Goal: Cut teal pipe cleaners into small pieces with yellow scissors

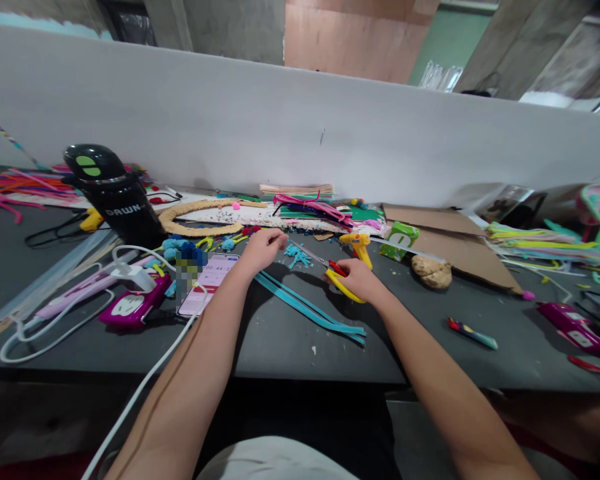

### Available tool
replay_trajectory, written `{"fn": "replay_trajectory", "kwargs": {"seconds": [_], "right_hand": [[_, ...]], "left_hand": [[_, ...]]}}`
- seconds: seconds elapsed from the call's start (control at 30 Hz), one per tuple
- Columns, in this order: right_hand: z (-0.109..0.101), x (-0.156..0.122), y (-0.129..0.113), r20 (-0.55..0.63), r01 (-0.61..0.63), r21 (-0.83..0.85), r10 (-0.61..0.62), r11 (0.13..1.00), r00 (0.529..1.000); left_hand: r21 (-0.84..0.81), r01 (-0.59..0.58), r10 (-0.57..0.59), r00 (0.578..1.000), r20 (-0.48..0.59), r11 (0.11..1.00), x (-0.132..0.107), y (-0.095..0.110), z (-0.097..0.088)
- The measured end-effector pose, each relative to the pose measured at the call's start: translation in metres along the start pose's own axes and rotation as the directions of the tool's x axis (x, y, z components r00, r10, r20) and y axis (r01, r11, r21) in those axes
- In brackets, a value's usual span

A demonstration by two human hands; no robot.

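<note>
My right hand (357, 279) grips scissors (347, 290) with yellow and red handles, their metal blades pointing left toward my other hand. The fingers of my left hand (270, 248) are pinched together close to the blade tips; whatever lies between them is too small to make out. Just below the blades is a small heap of short light-blue pieces (299, 255) on the dark table. Several long light-blue pipe cleaners (310, 307) lie slanting across the table between my forearms. A phone (213, 283) with a lit screen showing a timer rests beside my left forearm.
A black bottle (123, 203) and a purple power strip (136, 303) stand at the left, with a white cable (153, 373) crossing my left arm. Behind my hands are a yellow glue gun (357, 245) and a green packet (399, 240). Cardboard (460, 257) lies right.
</note>
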State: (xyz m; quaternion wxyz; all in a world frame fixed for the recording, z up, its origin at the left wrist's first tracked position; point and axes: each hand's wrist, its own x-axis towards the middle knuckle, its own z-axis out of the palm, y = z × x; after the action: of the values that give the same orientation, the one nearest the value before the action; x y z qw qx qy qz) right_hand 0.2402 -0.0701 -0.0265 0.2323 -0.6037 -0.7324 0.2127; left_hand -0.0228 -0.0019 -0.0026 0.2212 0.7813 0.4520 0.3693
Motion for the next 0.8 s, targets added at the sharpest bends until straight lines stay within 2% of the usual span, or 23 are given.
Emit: {"fn": "replay_trajectory", "kwargs": {"seconds": [0.4,0.6,0.8], "right_hand": [[-0.0021,0.0011,-0.0006,-0.012,0.076,-0.100,-0.078,0.992,0.997],[-0.0016,-0.0001,-0.0029,-0.003,-0.030,0.036,0.031,0.999,1.000],[-0.0019,-0.0007,-0.0023,0.019,-0.030,0.124,0.028,0.992,0.999]], "left_hand": [[-0.010,-0.005,0.005,1.000,-0.003,1.000,-0.0006,-0.0006,-0.0001],[0.000,0.007,-0.007,1.000,-0.007,1.000,-0.0005,0.0004,-0.0005],[-0.042,0.035,-0.035,0.999,0.007,0.999,0.0000,0.0027,0.0000]]}}
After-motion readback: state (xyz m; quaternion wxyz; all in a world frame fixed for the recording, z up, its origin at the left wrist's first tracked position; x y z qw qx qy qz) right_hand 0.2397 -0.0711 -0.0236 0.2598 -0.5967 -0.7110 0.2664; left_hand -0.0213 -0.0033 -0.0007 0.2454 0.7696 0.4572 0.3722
